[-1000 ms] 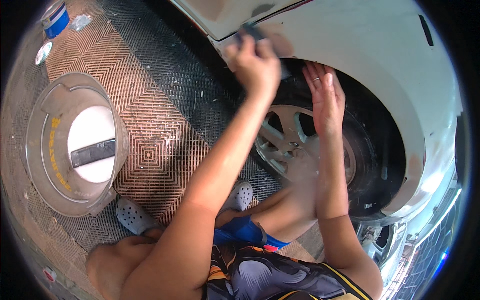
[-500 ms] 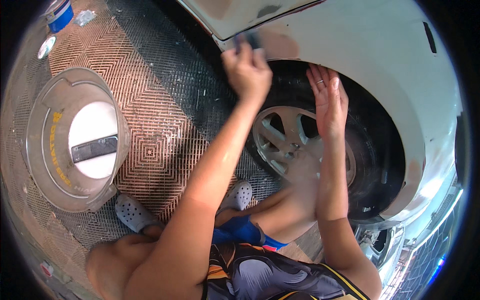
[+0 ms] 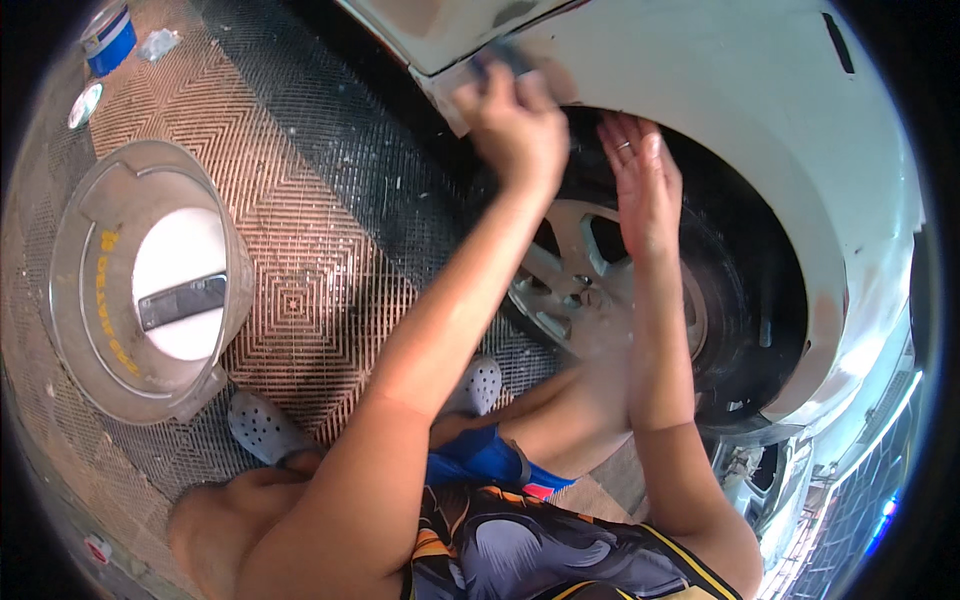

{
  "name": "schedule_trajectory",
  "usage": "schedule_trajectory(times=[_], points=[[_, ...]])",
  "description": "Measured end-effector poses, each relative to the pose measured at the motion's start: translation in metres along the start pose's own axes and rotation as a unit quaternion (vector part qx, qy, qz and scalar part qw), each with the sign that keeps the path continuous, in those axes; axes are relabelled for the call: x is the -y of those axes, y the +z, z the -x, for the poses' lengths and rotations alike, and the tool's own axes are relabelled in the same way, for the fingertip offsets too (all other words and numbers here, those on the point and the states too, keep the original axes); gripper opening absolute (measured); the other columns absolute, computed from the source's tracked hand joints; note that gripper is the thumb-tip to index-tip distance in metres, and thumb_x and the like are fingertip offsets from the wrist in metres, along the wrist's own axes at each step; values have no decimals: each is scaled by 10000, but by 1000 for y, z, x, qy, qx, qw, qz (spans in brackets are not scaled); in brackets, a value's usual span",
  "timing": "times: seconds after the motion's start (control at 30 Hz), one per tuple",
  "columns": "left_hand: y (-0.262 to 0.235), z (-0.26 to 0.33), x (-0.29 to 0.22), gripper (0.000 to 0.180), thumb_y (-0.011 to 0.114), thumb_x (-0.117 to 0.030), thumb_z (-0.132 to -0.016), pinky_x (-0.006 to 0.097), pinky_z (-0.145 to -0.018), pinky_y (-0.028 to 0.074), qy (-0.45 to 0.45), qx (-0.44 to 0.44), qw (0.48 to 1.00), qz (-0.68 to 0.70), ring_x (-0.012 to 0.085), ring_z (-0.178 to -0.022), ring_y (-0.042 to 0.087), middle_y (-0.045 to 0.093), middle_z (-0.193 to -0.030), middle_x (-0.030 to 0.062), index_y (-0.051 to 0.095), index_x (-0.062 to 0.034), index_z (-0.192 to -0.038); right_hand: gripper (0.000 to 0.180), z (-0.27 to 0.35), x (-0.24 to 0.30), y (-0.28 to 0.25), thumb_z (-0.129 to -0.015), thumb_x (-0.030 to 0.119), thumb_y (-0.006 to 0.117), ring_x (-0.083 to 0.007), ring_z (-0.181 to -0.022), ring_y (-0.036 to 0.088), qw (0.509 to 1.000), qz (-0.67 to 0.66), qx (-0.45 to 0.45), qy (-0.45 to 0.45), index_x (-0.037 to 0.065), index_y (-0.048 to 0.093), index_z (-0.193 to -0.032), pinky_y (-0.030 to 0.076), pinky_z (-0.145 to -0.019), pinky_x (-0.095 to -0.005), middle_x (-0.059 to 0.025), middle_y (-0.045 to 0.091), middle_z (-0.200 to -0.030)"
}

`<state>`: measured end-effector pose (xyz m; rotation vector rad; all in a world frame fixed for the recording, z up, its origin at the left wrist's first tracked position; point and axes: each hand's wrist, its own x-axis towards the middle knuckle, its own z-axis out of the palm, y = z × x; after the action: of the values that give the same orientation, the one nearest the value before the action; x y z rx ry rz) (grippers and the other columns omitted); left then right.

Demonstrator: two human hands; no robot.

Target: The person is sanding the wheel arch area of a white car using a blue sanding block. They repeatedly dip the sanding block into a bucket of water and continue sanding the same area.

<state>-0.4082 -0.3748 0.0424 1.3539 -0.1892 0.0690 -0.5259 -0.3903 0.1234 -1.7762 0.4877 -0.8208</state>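
Note:
My left hand [image 3: 522,135], blurred by motion, grips a dark sanding block [image 3: 506,58] against the white car fender [image 3: 690,70], just above the front of the wheel arch. Around the block the paint shows a brownish worn patch [image 3: 556,82]. My right hand [image 3: 648,190], with a ring on one finger, has its fingers stretched out. Their tips lie at the lip of the wheel arch, in front of the tyre [image 3: 745,270]. Behind my forearms sits the silver wheel rim [image 3: 545,265], partly covered.
On the left stands a translucent bucket [image 3: 85,330] with whitish contents and a dark flat bar across it. A blue-and-white can [image 3: 110,45], a round lid [image 3: 86,105] and a crumpled clear wrapper [image 3: 159,44] lie farther off on the ribbed floor tiles [image 3: 310,230].
My left hand has shifted to the right and slightly upward along the fender with the block. My right hand stays at the arch lip. The whole view has moved slightly.

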Motion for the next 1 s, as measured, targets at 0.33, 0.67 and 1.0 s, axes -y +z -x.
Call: schedule_trajectory(times=[0.33, 0.67, 1.0], points=[[-18, -16, 74, 331, 693, -198, -909, 475, -828, 476, -79, 26, 993, -79, 384, -938, 565, 528, -1019, 238, 654, -13, -1180, 748, 3, 3, 8, -1079, 459, 440, -379, -1479, 342, 999, 44, 16, -10, -113, 274, -1531, 243, -1241, -485, -277, 336, -1579], [-34, -34, 87, 518, 729, -218, -871, 447, -901, 499, -78, 106, 984, -119, 401, -998, 596, 542, -1117, 249, 635, -45, -1350, 713, 3, 3, 12, -1067, 423, 507, -338, -1453, 391, 1000, -8, -12, -23, -128, 349, -1491, 252, -1237, -461, -258, 436, -1518], [-200, -114, -35, 616, 793, -113, -878, 287, -940, 500, -151, -33, 945, 287, 175, -1028, 657, 670, -1199, 139, 512, 92, -1386, 397, 37, 7, 66, -946, 226, 659, -375, -1273, 582, 726, 632, 175, -209, 2, 666, -1274, 402, -1141, -489, -195, 622, -1362]])
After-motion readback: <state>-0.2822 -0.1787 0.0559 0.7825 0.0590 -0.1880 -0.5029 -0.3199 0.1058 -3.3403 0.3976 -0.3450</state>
